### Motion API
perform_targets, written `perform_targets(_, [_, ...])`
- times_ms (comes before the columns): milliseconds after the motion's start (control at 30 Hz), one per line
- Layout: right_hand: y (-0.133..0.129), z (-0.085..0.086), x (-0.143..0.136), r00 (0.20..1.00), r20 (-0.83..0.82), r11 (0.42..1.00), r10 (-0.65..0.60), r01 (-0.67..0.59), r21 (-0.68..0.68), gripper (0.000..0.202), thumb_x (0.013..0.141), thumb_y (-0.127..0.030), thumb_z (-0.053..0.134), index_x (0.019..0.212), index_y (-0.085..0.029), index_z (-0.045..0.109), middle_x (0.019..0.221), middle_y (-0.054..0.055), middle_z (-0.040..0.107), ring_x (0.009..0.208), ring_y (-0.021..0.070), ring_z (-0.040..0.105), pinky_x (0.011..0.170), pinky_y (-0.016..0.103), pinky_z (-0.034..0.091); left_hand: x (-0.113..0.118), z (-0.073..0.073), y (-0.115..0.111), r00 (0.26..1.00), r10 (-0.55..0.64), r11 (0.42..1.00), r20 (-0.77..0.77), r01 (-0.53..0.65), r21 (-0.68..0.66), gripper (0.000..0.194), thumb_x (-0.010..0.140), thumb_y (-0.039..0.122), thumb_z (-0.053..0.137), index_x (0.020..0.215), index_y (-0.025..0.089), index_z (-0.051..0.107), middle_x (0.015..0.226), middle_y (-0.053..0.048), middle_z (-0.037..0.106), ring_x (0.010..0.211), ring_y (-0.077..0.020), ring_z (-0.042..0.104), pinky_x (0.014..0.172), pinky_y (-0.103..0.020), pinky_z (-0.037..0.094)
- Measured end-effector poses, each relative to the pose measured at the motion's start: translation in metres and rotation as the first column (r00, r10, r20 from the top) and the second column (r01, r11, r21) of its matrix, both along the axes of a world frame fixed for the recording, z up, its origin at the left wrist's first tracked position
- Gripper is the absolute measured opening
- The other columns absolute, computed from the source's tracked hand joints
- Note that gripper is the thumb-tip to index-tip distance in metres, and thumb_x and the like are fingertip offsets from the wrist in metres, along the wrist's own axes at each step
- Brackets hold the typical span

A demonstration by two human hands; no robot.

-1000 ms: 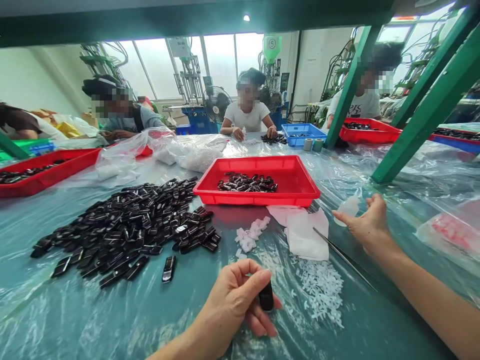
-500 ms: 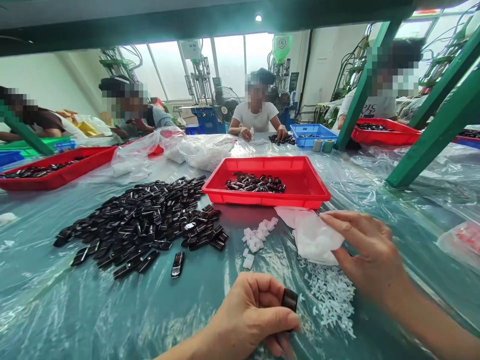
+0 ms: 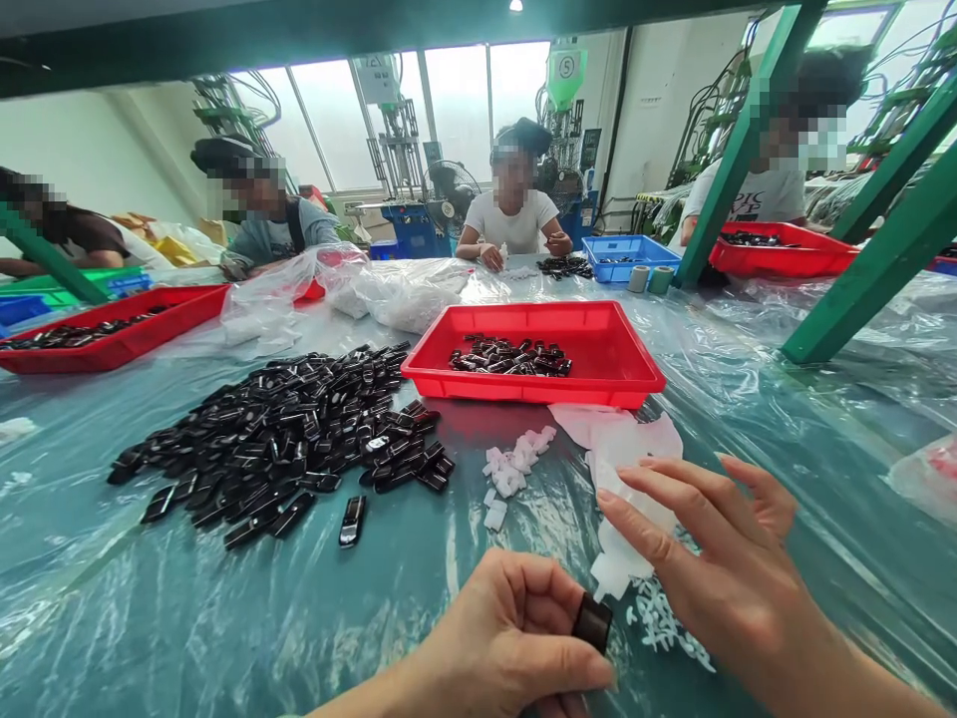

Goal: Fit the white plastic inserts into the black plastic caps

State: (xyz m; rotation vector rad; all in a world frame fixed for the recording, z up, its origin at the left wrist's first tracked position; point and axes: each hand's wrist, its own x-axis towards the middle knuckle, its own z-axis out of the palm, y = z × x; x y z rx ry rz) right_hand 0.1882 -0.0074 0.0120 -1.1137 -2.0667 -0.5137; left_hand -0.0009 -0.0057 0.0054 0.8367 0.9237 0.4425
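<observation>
My left hand [image 3: 515, 638] is closed around a small dark, glossy plastic piece [image 3: 593, 624], whose end sticks out past the fingers. On the right, my right hand [image 3: 737, 568] reaches over a soft-looking white bottle [image 3: 614, 553] with a narrow stepped tip. The fingers lie along its far side and the thumb is hidden. That tip points down, close to the dark piece. Tiny white bits [image 3: 662, 613] are spread beneath my right hand. Beyond the bottle lies a thin whitish sheet [image 3: 575, 419]. Small white pads [image 3: 515, 464] sit in a loose heap left of it.
A big pile of black plastic pieces [image 3: 284, 429] covers the left, with one piece [image 3: 351, 521] apart in front. A red tray [image 3: 530, 384] holds more of them. Green posts [image 3: 882, 239] stand at right. Several co-workers sit around, one person [image 3: 515, 209] opposite.
My right hand has moved left and toward me, bringing the white bottle with its tip down near the dark piece. My left hand has shifted slightly right, still gripping the piece.
</observation>
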Motion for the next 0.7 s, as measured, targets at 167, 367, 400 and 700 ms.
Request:
perform_targets(167, [-0.0042, -0.0033, -0.0009, 0.999, 0.031, 1.0, 0.008, -0.007, -0.021, 0.036, 0.089, -0.006, 0.035, 0.105, -0.026, 0.061, 0.104, 0.005, 0.067, 0.104, 0.02, 0.055, 0.096, 0.048, 0.021, -0.0004, -0.0042, -0.0003, 1.0, -0.009, 1.0, 0.007, 0.009, 0.0, 0.029, 0.054, 0.021, 0.077, 0.07, 0.013, 0.055, 0.049, 0.002, 0.058, 0.039, -0.0083, 0.056, 0.037, -0.014, 0.044])
perform_targets(367, [-0.0057, -0.0047, -0.0025, 0.999, 0.026, 1.0, 0.021, -0.021, -0.018, 0.034, 0.09, -0.008, 0.037, 0.104, -0.027, 0.062, 0.102, 0.004, 0.068, 0.103, 0.0188, 0.056, 0.097, 0.047, 0.021, -0.0007, -0.0045, -0.0013, 1.0, -0.02, 1.0, 0.023, 0.02, -0.011, 0.028, 0.054, 0.021, 0.077, 0.068, 0.013, 0.055, 0.048, 0.003, 0.058, 0.038, -0.0074, 0.054, 0.036, -0.013, 0.043])
perform_targets(400, [-0.0056, -0.0046, -0.0026, 0.999, 0.025, 1.0, 0.026, -0.025, -0.013, 0.035, 0.089, -0.007, 0.038, 0.104, -0.027, 0.062, 0.102, 0.004, 0.068, 0.102, 0.0184, 0.056, 0.097, 0.047, 0.021, -0.0008, -0.0043, -0.0014, 0.999, -0.025, 1.0, 0.026, 0.026, -0.012, 0.026, 0.055, 0.02, 0.077, 0.068, 0.013, 0.055, 0.048, 0.002, 0.058, 0.038, -0.0072, 0.054, 0.036, -0.013, 0.043])
perform_targets(700, [-0.0057, -0.0061, -0.0004, 0.999, -0.004, 0.998, 0.052, -0.052, -0.027, 0.033, 0.086, -0.006, 0.041, 0.102, -0.027, 0.061, 0.104, 0.003, 0.067, 0.104, 0.0174, 0.056, 0.1, 0.045, 0.021, 0.0006, 0.0006, -0.0007, 0.999, -0.031, 0.999, 0.02, 0.031, -0.021, 0.029, 0.052, 0.022, 0.078, 0.068, 0.012, 0.056, 0.048, 0.001, 0.059, 0.038, -0.008, 0.055, 0.035, -0.013, 0.043])
